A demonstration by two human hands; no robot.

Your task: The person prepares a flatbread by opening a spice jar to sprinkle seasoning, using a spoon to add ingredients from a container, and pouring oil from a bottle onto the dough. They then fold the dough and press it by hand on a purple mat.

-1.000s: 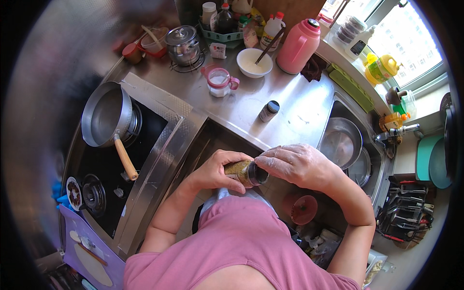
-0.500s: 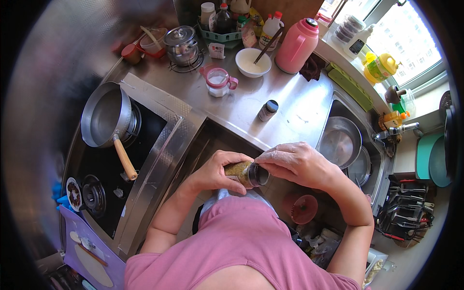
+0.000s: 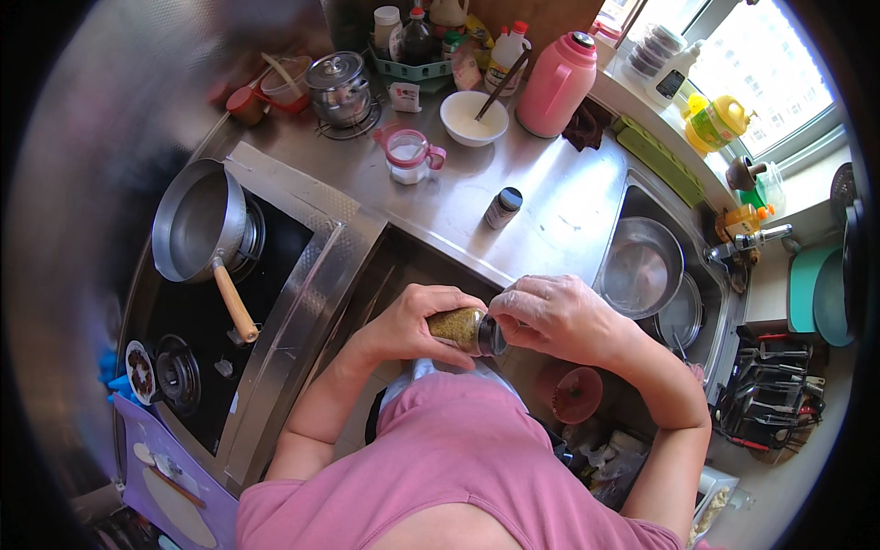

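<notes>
A clear spice jar (image 3: 455, 327) with greenish-yellow contents and a black lid (image 3: 491, 337) lies on its side above the open drawer space, in front of my body. Wrapped round its body, my left hand (image 3: 429, 316) is closed on the jar. My right hand (image 3: 553, 316), dusted with white powder, has its fingers curled in a pinch at the lid's edge. Its fingertips are partly hidden. A small dark-capped bottle (image 3: 502, 210) stands upright on the counter beyond both hands.
To the left, a saucepan (image 3: 195, 223) with a wooden handle sits on the stove. A pink-handled jar (image 3: 407, 156), a white bowl (image 3: 474, 119) with chopsticks and a pink thermos (image 3: 556, 84) stand at the back. Right is a sink holding a metal basin (image 3: 642, 266).
My right fingers have curled down and drawn in at the lid's rim. The jar has turned slightly in my left hand. The whole view has shifted a little.
</notes>
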